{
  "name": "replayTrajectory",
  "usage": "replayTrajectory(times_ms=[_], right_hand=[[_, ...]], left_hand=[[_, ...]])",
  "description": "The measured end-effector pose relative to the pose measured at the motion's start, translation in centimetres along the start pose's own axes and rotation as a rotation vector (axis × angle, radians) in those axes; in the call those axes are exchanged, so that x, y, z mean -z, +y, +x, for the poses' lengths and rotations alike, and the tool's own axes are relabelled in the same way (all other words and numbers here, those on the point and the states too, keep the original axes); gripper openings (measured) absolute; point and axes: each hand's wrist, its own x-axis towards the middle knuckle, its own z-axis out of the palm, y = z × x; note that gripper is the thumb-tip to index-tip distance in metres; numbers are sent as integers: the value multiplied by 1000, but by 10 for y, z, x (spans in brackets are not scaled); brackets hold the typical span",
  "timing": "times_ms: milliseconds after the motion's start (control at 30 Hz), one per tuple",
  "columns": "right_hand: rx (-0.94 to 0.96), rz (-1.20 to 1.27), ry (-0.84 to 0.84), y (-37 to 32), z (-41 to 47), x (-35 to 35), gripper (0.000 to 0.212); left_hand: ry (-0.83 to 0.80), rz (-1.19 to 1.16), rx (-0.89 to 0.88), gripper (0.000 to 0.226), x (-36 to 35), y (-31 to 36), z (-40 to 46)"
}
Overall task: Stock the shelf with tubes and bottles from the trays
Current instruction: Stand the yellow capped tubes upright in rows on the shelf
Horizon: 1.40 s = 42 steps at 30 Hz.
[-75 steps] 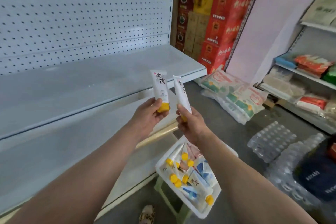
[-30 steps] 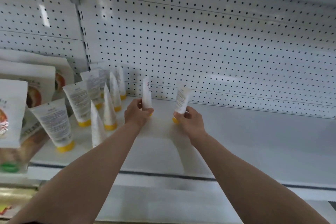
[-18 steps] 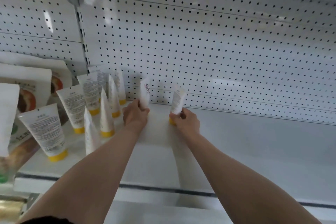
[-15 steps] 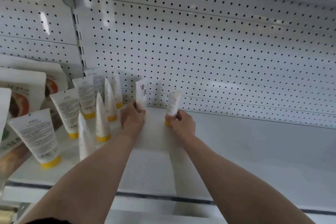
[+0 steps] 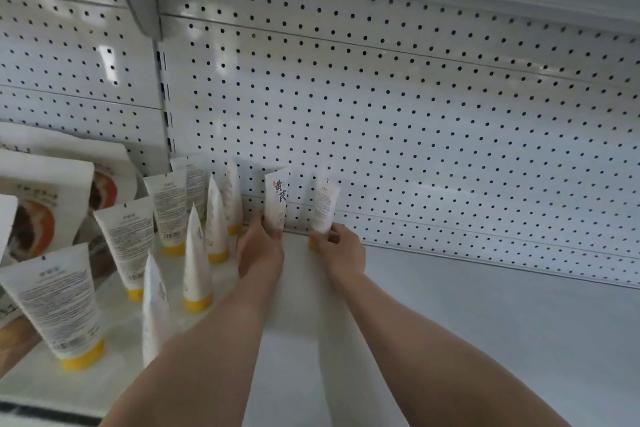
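Two white tubes are being stood cap-down at the far edge of the shelf (image 5: 485, 322), right against the perforated back panel (image 5: 398, 121). The left hand (image 5: 259, 250) is gripping the left tube (image 5: 276, 199) low on its body, fingers curled round it, so the printed front with the red and black characters is facing out; its cap is hidden behind the fingers. The right hand (image 5: 341, 250) is pinching the right tube (image 5: 325, 206) near its yellow cap, a sliver of which is showing at the shelf surface, and this tube is showing its fine-print side and leaning slightly right. Holding each tube low, by the cap end, is probably the point: it is letting the person seat the flat cap squarely while the crimped top is resting at or near the panel for support. Whether either cap is fully down yet cannot be told.

Just left of the left hand, a cluster of stocked tubes (image 5: 194, 253) is already standing on yellow caps in loose rows running from near to far, several turned edge-on or back-side out. The nearest of them is sitting close beside the left forearm, so a careless pull-back is likely to knock one over. Farther left, white pouches (image 5: 48, 204) with an orange-brown picture are leaning at the shelf's end. To the right, the shelf is lying bare, giving the right hand free room. No tray is in view.
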Motion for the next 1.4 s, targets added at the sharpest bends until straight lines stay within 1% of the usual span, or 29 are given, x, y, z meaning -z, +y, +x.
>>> replayTrajectory(times_ms=[133,300,433,667,933,1067,1300,1400], right_hand=[[17,-60,-1,1,8,-4,20],[43,-147,5,3,12,-9,22],[47,-170,19,4,13,-9,24],[41,-149,17,8,15,-13,27],[38,-138,13,8,16,-13,27],[24,-142,16,8,16,-15,30],[20,-159,27,7,15,-15,29],[15,-165,28,7,15,-15,28]], left_hand=[[15,22,-12,35,-2,-3,2],[38,51,2,42,-3,-1,3],[47,55,4,39,-3,0,3],[56,80,7,33,-2,3,0],[60,117,22,34,-1,6,-2],[49,120,11,41,-1,6,-1],[52,131,33,40,-2,8,-2],[44,139,38,44,-2,8,-3]])
